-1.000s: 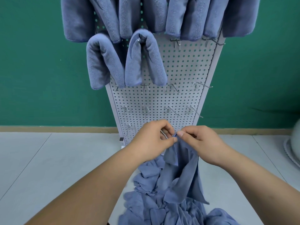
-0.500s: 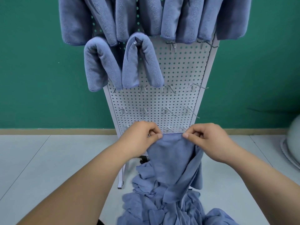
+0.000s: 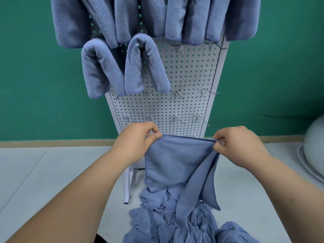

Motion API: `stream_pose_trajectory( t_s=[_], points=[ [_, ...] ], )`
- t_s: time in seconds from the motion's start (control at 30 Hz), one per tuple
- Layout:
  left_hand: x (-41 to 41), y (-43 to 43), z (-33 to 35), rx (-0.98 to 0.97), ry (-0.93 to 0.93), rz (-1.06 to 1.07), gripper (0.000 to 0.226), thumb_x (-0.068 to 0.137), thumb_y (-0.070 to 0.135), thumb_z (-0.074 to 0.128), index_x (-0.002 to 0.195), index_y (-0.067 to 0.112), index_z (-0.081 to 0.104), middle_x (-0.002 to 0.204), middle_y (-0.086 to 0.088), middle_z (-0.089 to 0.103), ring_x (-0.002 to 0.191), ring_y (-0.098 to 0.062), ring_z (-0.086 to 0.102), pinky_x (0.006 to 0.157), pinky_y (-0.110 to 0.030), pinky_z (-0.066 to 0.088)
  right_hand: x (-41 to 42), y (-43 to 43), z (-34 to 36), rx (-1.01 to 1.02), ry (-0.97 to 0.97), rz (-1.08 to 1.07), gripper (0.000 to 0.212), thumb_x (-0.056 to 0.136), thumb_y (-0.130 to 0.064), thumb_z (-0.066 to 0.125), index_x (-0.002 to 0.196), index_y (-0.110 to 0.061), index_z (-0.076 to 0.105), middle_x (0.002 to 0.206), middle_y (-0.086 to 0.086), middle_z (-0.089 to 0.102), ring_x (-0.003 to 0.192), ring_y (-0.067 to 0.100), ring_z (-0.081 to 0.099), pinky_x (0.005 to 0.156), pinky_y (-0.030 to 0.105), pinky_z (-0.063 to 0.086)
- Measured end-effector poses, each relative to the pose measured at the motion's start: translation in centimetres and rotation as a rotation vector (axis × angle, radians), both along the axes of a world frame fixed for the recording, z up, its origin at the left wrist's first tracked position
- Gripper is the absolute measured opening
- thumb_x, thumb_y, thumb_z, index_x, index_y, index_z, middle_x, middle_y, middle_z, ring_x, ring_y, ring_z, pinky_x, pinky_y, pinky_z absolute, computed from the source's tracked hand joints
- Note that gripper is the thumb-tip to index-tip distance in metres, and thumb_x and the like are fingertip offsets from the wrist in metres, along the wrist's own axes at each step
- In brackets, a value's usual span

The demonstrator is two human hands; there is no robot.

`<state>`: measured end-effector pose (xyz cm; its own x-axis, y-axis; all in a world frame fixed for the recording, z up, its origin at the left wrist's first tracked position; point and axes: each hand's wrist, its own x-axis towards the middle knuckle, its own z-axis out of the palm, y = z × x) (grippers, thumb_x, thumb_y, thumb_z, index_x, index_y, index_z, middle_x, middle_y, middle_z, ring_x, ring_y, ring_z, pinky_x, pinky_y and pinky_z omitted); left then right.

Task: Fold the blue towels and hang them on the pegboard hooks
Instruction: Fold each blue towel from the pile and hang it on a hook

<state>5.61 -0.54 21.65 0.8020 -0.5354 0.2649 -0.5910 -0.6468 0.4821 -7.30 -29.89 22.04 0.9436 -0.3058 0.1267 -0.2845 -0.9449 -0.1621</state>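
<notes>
Pinching a soft blue towel (image 3: 171, 160) by its top corners, left hand (image 3: 138, 140) and right hand (image 3: 240, 146) hold it taut before the perforated pegboard (image 3: 189, 76), above a crumpled heap (image 3: 166, 225); plush folded towels (image 3: 145, 67) hang higher up.

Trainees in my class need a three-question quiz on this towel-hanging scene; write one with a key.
1. True or false: the left hand and right hand both pinch the top edge of the held towel.
2. The towel pile lies: A) below the held towel; B) on a hook; C) on a shelf.
3. How many folded towels hang in the pegboard's second row?
Key: 1 true; 2 A; 3 two.
</notes>
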Motion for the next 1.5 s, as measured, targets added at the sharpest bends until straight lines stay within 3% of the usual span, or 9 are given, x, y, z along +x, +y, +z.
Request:
stream_pose_trajectory(
  t_s=[0.23,0.4,0.53,0.73,0.87,1.03,1.23,1.33,1.5],
  points=[
    [2.2,2.1,-0.6,0.030,-0.011,0.228,0.014,0.099,0.041,0.067,0.088,0.033,0.067,0.069,0.008,0.061,0.072,-0.017,0.060,0.066,-0.038,0.055,-0.4,-2.7,0.0,0.046,-0.008,-0.140,0.014,0.080,-0.031,0.064,0.088,-0.039,0.073,0.079,-0.012,0.070,0.080,0.025,0.063,0.067,0.033,0.056],
    [2.6,2.5,-1.5,0.042,0.025,0.331,0.020,0.096,0.039,0.071,0.080,0.032,0.062,0.066,0.007,0.065,0.070,-0.015,0.062,0.062,-0.033,0.049,-0.8,-3.1,-0.2,0.217,-0.027,-0.124,0.017,0.084,-0.019,0.067,0.084,-0.035,0.071,0.068,-0.012,0.072,0.076,0.017,0.066,0.067,0.032,0.055],
    [0.8,0.6,-1.5,-0.047,0.170,0.206,0.007,0.097,0.037,0.073,0.100,0.036,0.067,0.075,0.010,0.069,0.073,-0.005,0.062,0.064,-0.028,0.046,-0.3,-0.4,-1.0,0.358,-0.061,0.053,0.016,0.093,-0.019,0.068,0.092,-0.034,0.069,0.067,-0.012,0.071,0.068,0.012,0.065,0.064,0.029,0.051],
    [-3.5,-3.6,-1.6,-0.195,0.376,-0.126,0.028,0.097,0.034,0.074,0.123,0.041,0.067,0.080,0.016,0.072,0.058,0.000,0.059,0.065,-0.027,0.054,0.1,4.3,-1.0,0.484,-0.164,0.267,0.013,0.100,-0.026,0.069,0.094,-0.033,0.060,0.072,-0.015,0.069,0.066,0.008,0.062,0.068,0.031,0.052],
    [-4.9,-5.1,-2.7,-0.213,0.398,-0.154,0.016,0.098,0.036,0.074,0.114,0.037,0.073,0.077,0.012,0.071,0.056,0.000,0.057,0.061,-0.023,0.047,-0.2,5.8,-0.8,0.586,-0.139,0.371,0.015,0.102,-0.023,0.067,0.096,-0.033,0.059,0.073,-0.016,0.068,0.064,0.008,0.057,0.067,0.031,0.050],
    [-4.8,-4.8,-2.6,-0.196,0.364,-0.081,0.006,0.097,0.037,0.074,0.092,0.037,0.073,0.079,0.016,0.071,0.058,0.002,0.057,0.061,-0.018,0.047,-0.3,5.1,-1.2,0.544,-0.067,0.365,0.015,0.100,-0.030,0.070,0.099,-0.037,0.057,0.078,-0.014,0.070,0.063,0.014,0.059,0.068,0.042,0.054],
    [-3.5,-3.9,-1.7,-0.276,0.346,-0.015,0.009,0.097,0.030,0.074,0.089,0.034,0.074,0.077,0.011,0.071,0.056,0.002,0.054,0.063,-0.020,0.044,0.2,3.4,-1.5,0.313,0.009,0.272,0.014,0.089,-0.029,0.074,0.088,-0.036,0.062,0.078,-0.020,0.068,0.073,0.003,0.066,0.074,0.038,0.059],
    [-2.6,-3.1,-1.3,-0.262,0.313,0.073,0.007,0.098,0.032,0.073,0.091,0.033,0.075,0.079,0.011,0.071,0.065,0.000,0.060,0.065,-0.017,0.045,0.3,2.3,-1.3,0.254,-0.002,0.210,0.017,0.086,-0.025,0.070,0.089,-0.039,0.062,0.079,-0.022,0.068,0.080,0.008,0.067,0.074,0.036,0.058],
    [-1.3,-1.7,-0.8,-0.306,0.314,0.215,0.008,0.099,0.032,0.071,0.092,0.031,0.075,0.078,0.010,0.071,0.069,-0.007,0.063,0.067,-0.026,0.047,-0.1,0.5,-0.6,0.202,-0.016,0.110,0.016,0.089,-0.023,0.068,0.097,-0.036,0.073,0.082,-0.019,0.071,0.083,0.014,0.067,0.075,0.038,0.058]
  ],
)
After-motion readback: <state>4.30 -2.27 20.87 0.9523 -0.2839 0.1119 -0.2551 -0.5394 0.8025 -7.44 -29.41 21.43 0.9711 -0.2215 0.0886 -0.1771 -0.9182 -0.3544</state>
